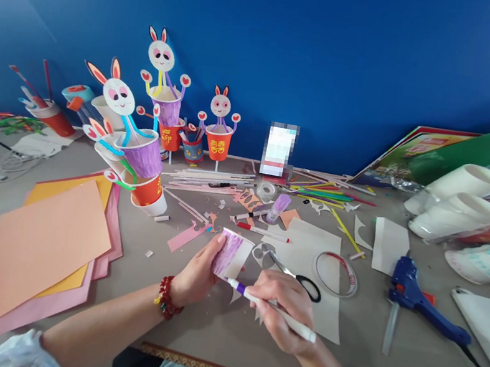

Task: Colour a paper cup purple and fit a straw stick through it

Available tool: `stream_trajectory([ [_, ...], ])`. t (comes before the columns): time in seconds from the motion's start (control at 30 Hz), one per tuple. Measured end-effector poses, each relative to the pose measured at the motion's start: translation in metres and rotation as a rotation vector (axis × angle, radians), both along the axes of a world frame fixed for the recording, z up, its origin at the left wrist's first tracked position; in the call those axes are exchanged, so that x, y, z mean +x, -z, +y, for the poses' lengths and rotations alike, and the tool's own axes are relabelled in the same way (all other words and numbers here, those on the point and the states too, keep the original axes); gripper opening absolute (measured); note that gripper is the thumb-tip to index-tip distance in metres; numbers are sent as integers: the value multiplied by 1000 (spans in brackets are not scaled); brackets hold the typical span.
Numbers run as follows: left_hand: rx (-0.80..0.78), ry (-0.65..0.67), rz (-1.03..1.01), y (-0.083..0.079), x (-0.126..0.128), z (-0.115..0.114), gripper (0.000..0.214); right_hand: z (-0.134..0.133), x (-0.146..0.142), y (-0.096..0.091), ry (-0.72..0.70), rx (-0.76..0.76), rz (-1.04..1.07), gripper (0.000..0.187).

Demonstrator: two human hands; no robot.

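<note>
My left hand (200, 269) is closed around a white paper cup (238, 259), which lies tilted on its side above the table. Purple strokes cover the left part of the cup's wall; the right part is still white. In my right hand (286, 311) is a purple marker (296, 325) with a white barrel, gripped like a pen. Its tip is at the cup's lower edge. Just beyond my right hand lie scissors (309, 288) with black handles, partly hidden by the fingers. A red marker (265, 232) and a purple-capped glue stick (278, 208) are behind the cup.
Paper-cup rabbits (143, 156) stand at the back left, with coloured paper sheets (48, 250) in front. A tape roll (336, 274), a blue glue gun (423, 303) and stacked white cups (458, 208) occupy the right. Paper scraps and pipe cleaners (328, 194) lie near the wall.
</note>
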State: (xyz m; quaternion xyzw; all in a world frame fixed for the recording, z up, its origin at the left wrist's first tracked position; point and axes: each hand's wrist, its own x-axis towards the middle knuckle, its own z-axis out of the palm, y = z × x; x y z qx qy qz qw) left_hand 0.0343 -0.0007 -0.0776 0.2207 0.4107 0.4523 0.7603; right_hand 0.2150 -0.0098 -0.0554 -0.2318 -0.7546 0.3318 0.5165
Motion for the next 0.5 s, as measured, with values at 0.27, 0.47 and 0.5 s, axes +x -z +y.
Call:
stream_trajectory([
  [0.27,-18,19,28,-1,0,0,55,-2,-4,3,-79,3,-40,21],
  [0.47,28,-33,43,-1,1,-1,47,-2,-3,5,-11,-14,-57,20],
  [0.5,19,-22,44,-1,1,-1,49,-2,-3,5,-33,-8,-71,19],
])
